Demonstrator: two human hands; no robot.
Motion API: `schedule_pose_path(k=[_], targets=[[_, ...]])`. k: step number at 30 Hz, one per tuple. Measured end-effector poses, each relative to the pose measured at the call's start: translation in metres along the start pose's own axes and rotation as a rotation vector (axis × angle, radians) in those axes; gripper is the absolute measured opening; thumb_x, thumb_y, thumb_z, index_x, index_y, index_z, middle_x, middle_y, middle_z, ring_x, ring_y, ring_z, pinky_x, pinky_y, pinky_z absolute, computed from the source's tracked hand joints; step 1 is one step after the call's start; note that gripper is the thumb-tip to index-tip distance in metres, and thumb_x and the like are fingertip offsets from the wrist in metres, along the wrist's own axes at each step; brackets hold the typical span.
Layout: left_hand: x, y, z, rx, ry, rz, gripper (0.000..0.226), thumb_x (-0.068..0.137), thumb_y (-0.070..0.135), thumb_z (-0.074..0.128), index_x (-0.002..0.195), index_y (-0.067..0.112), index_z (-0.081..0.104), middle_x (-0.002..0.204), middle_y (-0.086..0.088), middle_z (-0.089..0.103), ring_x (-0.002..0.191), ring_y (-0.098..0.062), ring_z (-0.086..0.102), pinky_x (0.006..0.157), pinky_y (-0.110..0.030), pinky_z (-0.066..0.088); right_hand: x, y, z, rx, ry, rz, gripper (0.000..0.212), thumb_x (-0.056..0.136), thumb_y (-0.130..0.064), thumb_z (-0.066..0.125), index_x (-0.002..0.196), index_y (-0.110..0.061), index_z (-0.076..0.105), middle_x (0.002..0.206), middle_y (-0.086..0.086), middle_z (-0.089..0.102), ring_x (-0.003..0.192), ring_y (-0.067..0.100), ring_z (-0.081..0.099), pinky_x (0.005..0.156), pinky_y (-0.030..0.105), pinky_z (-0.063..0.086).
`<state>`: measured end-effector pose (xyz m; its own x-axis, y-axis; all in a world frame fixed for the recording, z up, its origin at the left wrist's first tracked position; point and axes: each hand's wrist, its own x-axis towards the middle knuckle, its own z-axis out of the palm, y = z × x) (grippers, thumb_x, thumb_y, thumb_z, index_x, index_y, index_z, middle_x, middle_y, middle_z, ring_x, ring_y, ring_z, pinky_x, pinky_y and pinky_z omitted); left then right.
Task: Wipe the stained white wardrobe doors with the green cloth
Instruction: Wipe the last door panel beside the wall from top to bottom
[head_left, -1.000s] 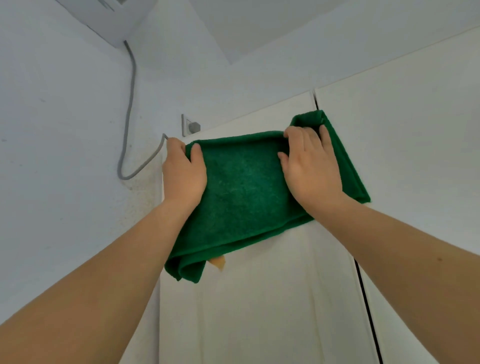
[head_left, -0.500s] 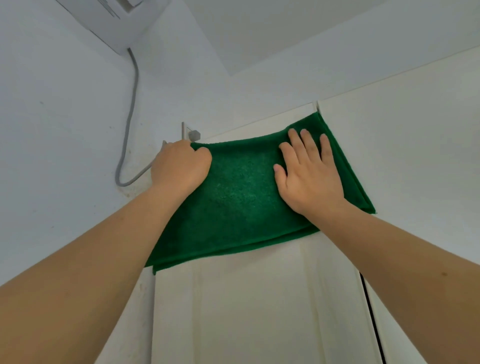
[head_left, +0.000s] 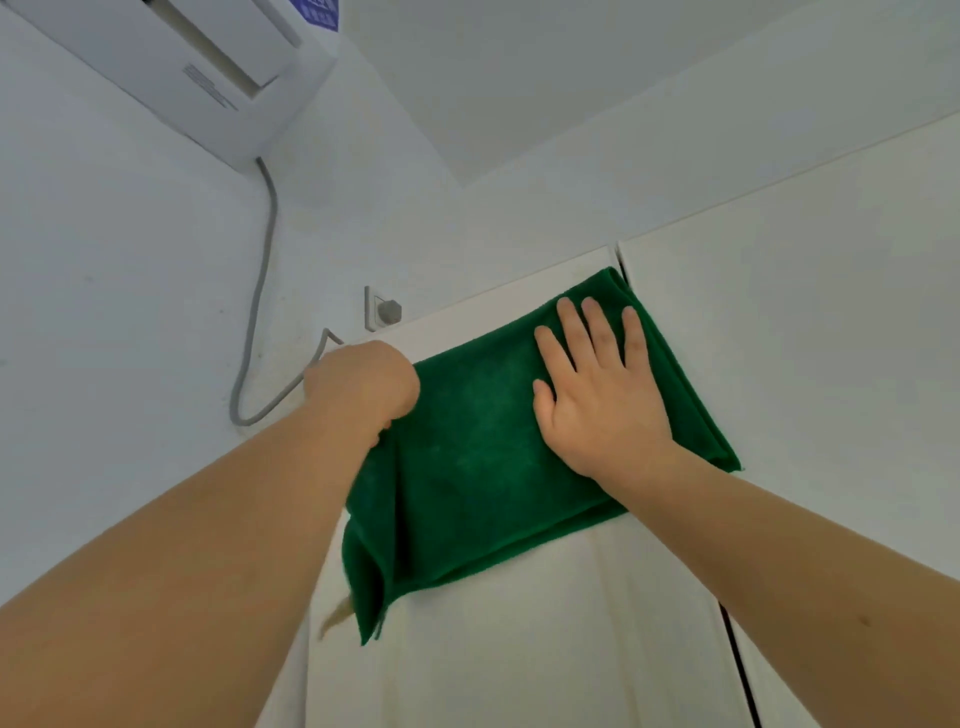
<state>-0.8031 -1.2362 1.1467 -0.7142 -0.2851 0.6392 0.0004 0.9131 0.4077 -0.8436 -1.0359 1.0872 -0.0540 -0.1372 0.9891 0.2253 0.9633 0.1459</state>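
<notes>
The green cloth (head_left: 467, 457) lies spread against the upper part of the left white wardrobe door (head_left: 519, 649), just under its top edge. My right hand (head_left: 597, 395) presses flat on the cloth's right half with straight fingers. My left hand (head_left: 366, 382) is curled in a fist at the cloth's left edge and grips it there; its fingers are hidden. The cloth's lower left corner hangs down in a fold. The right wardrobe door (head_left: 831, 389) is bare, apart from the cloth's right edge reaching the gap between the doors.
A white air conditioner (head_left: 171, 67) is mounted high on the left wall, with a grey hose (head_left: 260, 291) curving down from it. A wall socket with a plug (head_left: 382, 309) sits beside the door's top left corner. A dark gap (head_left: 737, 670) separates the two doors.
Both hands and the cloth shifted slightly down and right on the door. The cloth's lower left corner now hangs in a fold. The view tilted up, showing more of the air conditioner.
</notes>
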Motion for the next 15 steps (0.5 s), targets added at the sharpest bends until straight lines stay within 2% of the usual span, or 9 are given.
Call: schedule_pose_path(k=[1, 3, 5, 6, 8, 10, 12, 15], targets=[[0.000, -0.001, -0.004, -0.192, -0.098, -0.092, 0.027, 0.104, 0.016, 0.045, 0.083, 0.000, 0.049, 0.072, -0.013, 0.058, 0.066, -0.025, 0.059, 0.065, -0.036, 0.054, 0.001, 0.001, -0.001, -0.010, -0.019, -0.014, 0.066, 0.096, -0.044, 0.021, 0.152, -0.013, 0.035, 0.161, 0.018, 0.021, 0.149, 0.037, 0.015, 0.119, 0.059, 0.005], [0.001, -0.002, -0.008, -0.590, -0.196, -0.192, 0.029, 0.106, 0.019, 0.045, 0.087, -0.002, 0.050, 0.077, -0.017, 0.058, 0.071, -0.031, 0.060, 0.069, -0.042, 0.053, 0.005, 0.003, -0.003, -0.043, -0.086, -0.037, 0.065, 0.100, -0.045, 0.019, 0.157, -0.014, 0.022, 0.163, 0.022, 0.007, 0.150, 0.041, 0.004, 0.118, 0.061, 0.001], [0.001, -0.003, -0.006, -0.916, -0.121, -0.183, 0.018, 0.106, 0.015, 0.043, 0.098, 0.000, 0.049, 0.084, -0.017, 0.056, 0.079, -0.032, 0.058, 0.072, -0.046, 0.054, 0.011, 0.003, -0.004, -0.085, -0.148, -0.066, 0.067, 0.102, -0.048, 0.015, 0.159, -0.014, 0.005, 0.162, 0.024, -0.007, 0.149, 0.044, -0.006, 0.117, 0.063, -0.003], [0.003, -0.004, -0.001, -0.963, -0.019, -0.132, 0.012, 0.103, 0.012, 0.043, 0.104, 0.001, 0.048, 0.088, -0.017, 0.056, 0.077, -0.030, 0.056, 0.072, -0.045, 0.055, 0.013, 0.003, -0.007, -0.115, -0.171, -0.081, 0.067, 0.102, -0.049, 0.012, 0.158, -0.014, -0.001, 0.161, 0.025, -0.012, 0.148, 0.045, -0.009, 0.116, 0.065, -0.003], [0.004, -0.007, 0.009, -0.852, 0.213, 0.023, 0.012, 0.099, 0.011, 0.045, 0.110, 0.007, 0.046, 0.093, -0.014, 0.056, 0.077, -0.025, 0.053, 0.076, -0.041, 0.053, 0.015, 0.003, -0.011, -0.166, -0.199, -0.102, 0.068, 0.102, -0.051, 0.008, 0.157, -0.013, -0.008, 0.160, 0.026, -0.015, 0.148, 0.046, -0.010, 0.115, 0.066, -0.002], [0.004, -0.007, 0.020, -0.753, 0.383, 0.122, 0.009, 0.101, 0.019, 0.045, 0.108, 0.014, 0.043, 0.104, -0.012, 0.057, 0.093, -0.030, 0.055, 0.085, -0.046, 0.051, 0.014, 0.003, -0.014, -0.179, -0.222, -0.101, 0.069, 0.102, -0.052, 0.008, 0.157, -0.014, -0.009, 0.160, 0.026, -0.015, 0.148, 0.046, -0.009, 0.115, 0.067, -0.001], [0.006, -0.005, 0.029, -0.729, 0.451, 0.138, 0.014, 0.102, 0.025, 0.045, 0.112, 0.016, 0.043, 0.122, -0.013, 0.053, 0.113, -0.034, 0.048, 0.094, -0.053, 0.047, 0.016, 0.002, -0.017, -0.189, -0.244, -0.100, 0.070, 0.102, -0.053, 0.009, 0.157, -0.014, -0.009, 0.161, 0.025, -0.015, 0.148, 0.045, -0.009, 0.115, 0.067, -0.001], [0.013, 0.001, 0.048, -0.640, 0.506, 0.240, 0.029, 0.103, 0.031, 0.044, 0.129, 0.017, 0.044, 0.134, -0.011, 0.049, 0.122, -0.035, 0.042, 0.097, -0.051, 0.043, 0.018, 0.003, -0.021, -0.179, -0.262, -0.098, 0.070, 0.102, -0.054, 0.011, 0.157, -0.015, -0.008, 0.161, 0.023, -0.015, 0.149, 0.043, -0.010, 0.116, 0.067, -0.001]])
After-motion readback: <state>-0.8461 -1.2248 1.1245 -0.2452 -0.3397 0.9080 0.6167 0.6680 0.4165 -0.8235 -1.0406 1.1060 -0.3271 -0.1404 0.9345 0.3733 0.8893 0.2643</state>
